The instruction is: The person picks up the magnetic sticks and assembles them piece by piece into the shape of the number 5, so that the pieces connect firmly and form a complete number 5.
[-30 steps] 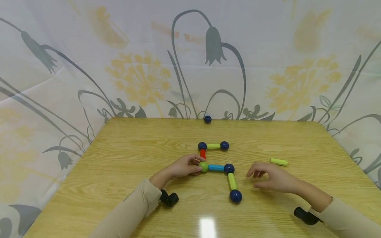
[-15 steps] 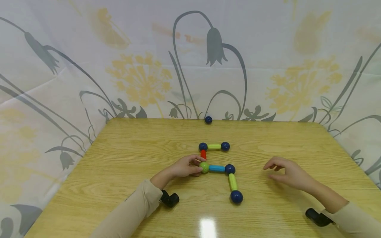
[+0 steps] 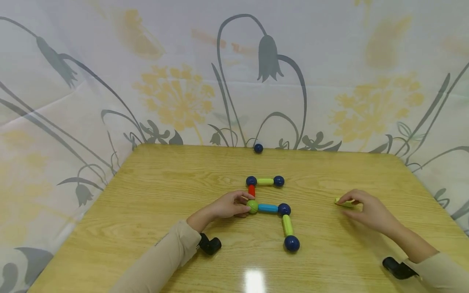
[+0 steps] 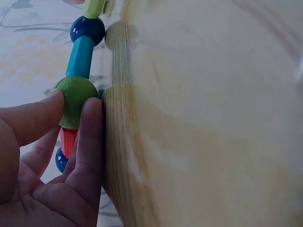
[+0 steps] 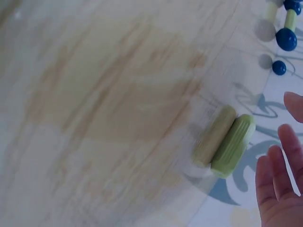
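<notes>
In the head view my left hand pinches a green ball of a magnetic stick-and-ball chain lying on the table. A blue stick runs right from it to a dark blue ball, then a lime stick leads to a nearer blue ball. Behind the green ball, a red stick joins another blue ball. My right hand hovers at a loose lime stick, partly covering it in the head view. In the right wrist view, its fingers stand apart from that stick.
A single dark blue ball sits at the table's far edge, against the flowered cloth. The chain's far end is a lime stick with a blue ball. The glossy wooden table mirrors things.
My right hand has moved right and slightly back, to the loose lime stick. The left hand keeps its pinch on the green ball, and the chain lies as before.
</notes>
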Tool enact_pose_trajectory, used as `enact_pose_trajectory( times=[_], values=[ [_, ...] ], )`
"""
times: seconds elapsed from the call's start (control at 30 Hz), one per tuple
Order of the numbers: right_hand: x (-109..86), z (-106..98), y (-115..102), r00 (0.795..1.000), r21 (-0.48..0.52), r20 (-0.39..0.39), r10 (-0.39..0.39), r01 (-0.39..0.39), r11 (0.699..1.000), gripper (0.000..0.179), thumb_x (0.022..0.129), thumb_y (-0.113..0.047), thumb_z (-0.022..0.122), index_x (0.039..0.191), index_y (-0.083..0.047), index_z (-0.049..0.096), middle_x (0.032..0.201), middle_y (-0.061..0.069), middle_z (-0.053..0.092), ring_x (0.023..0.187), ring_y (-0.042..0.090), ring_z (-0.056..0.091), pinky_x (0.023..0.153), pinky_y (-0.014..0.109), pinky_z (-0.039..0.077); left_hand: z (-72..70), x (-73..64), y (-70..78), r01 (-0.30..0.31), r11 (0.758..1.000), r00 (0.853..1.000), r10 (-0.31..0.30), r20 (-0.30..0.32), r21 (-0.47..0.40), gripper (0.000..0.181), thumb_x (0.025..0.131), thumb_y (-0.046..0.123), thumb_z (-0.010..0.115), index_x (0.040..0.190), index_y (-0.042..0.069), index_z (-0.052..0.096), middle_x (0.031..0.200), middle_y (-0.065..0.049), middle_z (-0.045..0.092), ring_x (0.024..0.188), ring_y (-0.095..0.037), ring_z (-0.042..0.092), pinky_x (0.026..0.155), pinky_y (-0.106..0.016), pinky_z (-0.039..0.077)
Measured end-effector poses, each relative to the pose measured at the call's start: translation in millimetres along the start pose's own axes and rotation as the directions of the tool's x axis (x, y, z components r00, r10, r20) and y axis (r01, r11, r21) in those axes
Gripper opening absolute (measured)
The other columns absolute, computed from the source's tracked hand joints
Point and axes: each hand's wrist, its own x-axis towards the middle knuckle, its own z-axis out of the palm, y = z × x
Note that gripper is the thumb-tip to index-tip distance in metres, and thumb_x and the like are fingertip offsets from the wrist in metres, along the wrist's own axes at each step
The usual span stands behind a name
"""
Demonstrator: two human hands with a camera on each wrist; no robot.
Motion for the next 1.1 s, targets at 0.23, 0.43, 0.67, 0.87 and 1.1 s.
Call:
enact_pose_trajectory(
  times=[0.23, 0.43, 0.67, 0.87, 1.1],
  values=[
    [0.9, -2.2, 7.1, 0.993, -0.029, 0.061, 0.098, -0.096, 0.995, 0.028, 0.070, 0.002, 0.078, 0.092, -0.009, 0.066, 0.093, 0.002, 0.061, 0.087, 0.025, 0.057, 0.069, 0.036, 0.050, 0.5, -0.3, -0.6, 0.005, 1.000, 1.000, -0.005, -0.004, 0.005, 0.034, 0.093, 0.000, 0.055, 0.126, -0.002, 0.051, 0.113, -0.017, 0.053, 0.089, -0.023, 0.062, 0.077, -0.032, 0.054],
    [0.5, -0.5, 11.6, 0.951, 0.027, 0.204, 0.232, -0.242, 0.970, 0.025, 0.077, -0.003, 0.074, 0.100, -0.005, 0.065, 0.101, 0.009, 0.060, 0.088, 0.030, 0.057, 0.070, 0.040, 0.051, 0.9, -0.4, 0.3, 0.005, 1.000, 1.000, -0.005, 0.002, 0.003, 0.033, 0.093, 0.001, 0.055, 0.126, -0.001, 0.051, 0.114, -0.016, 0.053, 0.089, -0.022, 0.062, 0.077, -0.032, 0.054],
    [1.1, 4.9, 13.0, 0.957, 0.104, 0.257, 0.133, -0.165, 0.981, 0.026, 0.078, -0.003, 0.074, 0.102, -0.007, 0.064, 0.099, 0.007, 0.062, 0.079, 0.009, 0.057, 0.062, 0.026, 0.050, 1.5, -0.1, 2.2, 0.015, 1.000, 1.000, -0.015, -0.004, -0.018, 0.033, 0.093, 0.000, 0.055, 0.126, -0.002, 0.052, 0.112, -0.016, 0.053, 0.090, -0.023, 0.062, 0.077, -0.033, 0.054],
    [4.2, 10.9, 2.2, 0.962, 0.140, 0.258, 0.090, -0.129, 0.982, 0.025, 0.078, -0.003, 0.074, 0.101, -0.008, 0.065, 0.097, 0.005, 0.062, 0.079, 0.008, 0.057, 0.063, 0.026, 0.050, 1.2, 0.4, 1.5, 0.011, 1.000, 1.000, -0.011, 0.003, -0.022, 0.033, 0.093, 0.000, 0.055, 0.126, -0.001, 0.051, 0.113, -0.017, 0.053, 0.090, -0.021, 0.062, 0.078, -0.033, 0.054],
    [7.7, 19.7, -17.2, 0.959, 0.228, 0.281, 0.026, -0.094, 0.969, 0.023, 0.080, -0.007, 0.073, 0.101, -0.008, 0.065, 0.097, 0.003, 0.063, 0.080, 0.007, 0.056, 0.063, 0.025, 0.050, 1.0, 0.1, 0.9, 0.009, 1.000, 1.000, -0.009, 0.005, -0.011, 0.033, 0.093, 0.000, 0.055, 0.126, -0.001, 0.051, 0.112, -0.016, 0.054, 0.089, -0.021, 0.062, 0.077, -0.032, 0.054]
  ],
)
